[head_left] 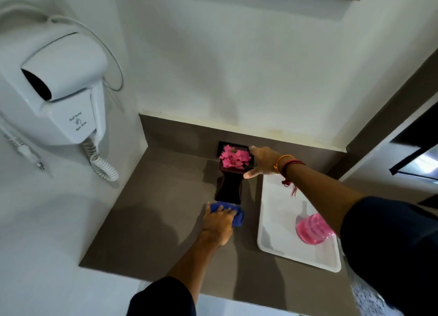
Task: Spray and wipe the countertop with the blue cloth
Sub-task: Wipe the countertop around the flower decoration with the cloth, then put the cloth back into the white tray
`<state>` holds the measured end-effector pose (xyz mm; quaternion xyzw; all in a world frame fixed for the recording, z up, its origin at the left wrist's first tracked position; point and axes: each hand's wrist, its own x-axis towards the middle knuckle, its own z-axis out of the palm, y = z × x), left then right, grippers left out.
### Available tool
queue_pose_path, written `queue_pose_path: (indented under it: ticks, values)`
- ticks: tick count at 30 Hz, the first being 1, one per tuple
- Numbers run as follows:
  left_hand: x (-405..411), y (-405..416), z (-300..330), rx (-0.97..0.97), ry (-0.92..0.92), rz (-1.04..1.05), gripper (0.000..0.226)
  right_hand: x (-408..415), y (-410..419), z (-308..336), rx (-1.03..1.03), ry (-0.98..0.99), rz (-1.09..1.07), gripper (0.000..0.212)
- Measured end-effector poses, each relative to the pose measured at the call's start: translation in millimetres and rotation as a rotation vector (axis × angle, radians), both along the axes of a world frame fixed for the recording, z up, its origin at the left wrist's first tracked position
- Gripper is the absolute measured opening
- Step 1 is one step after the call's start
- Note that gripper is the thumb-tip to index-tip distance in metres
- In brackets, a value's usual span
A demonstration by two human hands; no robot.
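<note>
My left hand [218, 223] presses the bunched blue cloth [237, 215] onto the grey-brown countertop [161, 209], right at the foot of a dark vase [229, 187]. Pink flowers [234, 158] fill the top of the vase. My right hand [263, 161] reaches over from the right and grips the vase's upper rim, thumb in front and fingers behind. A bottle of pink liquid [312, 229] stands on a white tray [275, 211] to the right; my right forearm hides its top.
A white wall-mounted hair dryer [57, 90] with a coiled cord [102, 164] hangs on the left wall above the counter. A dark socket plate [221, 147] sits on the backsplash behind the vase. The counter's front edge runs near my left elbow.
</note>
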<state>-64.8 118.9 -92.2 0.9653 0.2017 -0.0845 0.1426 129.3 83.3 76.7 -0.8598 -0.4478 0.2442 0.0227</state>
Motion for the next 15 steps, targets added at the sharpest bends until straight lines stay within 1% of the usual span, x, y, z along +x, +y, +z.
queue_pose_path:
  ticks: [1, 3, 4, 6, 7, 8, 9, 11, 12, 15]
  values:
    - [-5, -2, 1, -0.010, -0.003, 0.004, 0.052, 1, 1, -2, 0.002, -0.008, 0.002, 0.081]
    - [-11, -10, 10, -0.081, -0.068, 0.077, 0.047, 2, -3, -1, 0.004, -0.003, -0.027, 0.080]
    - [-12, -13, 17, -0.139, -0.117, 0.122, 0.044, 1, -6, 1, 0.013, 0.000, -0.039, 0.084]
    - [-10, -19, 31, -0.253, -0.197, 0.174, 0.042, 0, -12, 5, 0.070, 0.037, -0.078, 0.100]
    - [-7, -21, 38, -0.299, -0.222, 0.173, 0.042, -1, -17, 6, 0.122, 0.067, -0.119, 0.106]
    - [-3, -24, 47, -0.337, -0.237, 0.149, 0.041, -2, -27, 9, 0.161, 0.076, -0.169, 0.106]
    - [4, -30, 55, -0.364, -0.252, 0.117, 0.038, 0, -41, 9, 0.186, 0.062, -0.215, 0.100]
    - [19, -41, 69, -0.388, -0.274, 0.068, 0.034, 2, -71, 7, 0.174, 0.035, -0.287, 0.074]
    - [29, -49, 76, -0.380, -0.277, 0.040, 0.033, 2, -88, 3, 0.162, 0.037, -0.335, 0.064]
    - [60, -72, 95, -0.358, -0.288, -0.031, 0.025, -7, -130, -14, 0.160, 0.065, -0.463, 0.053]
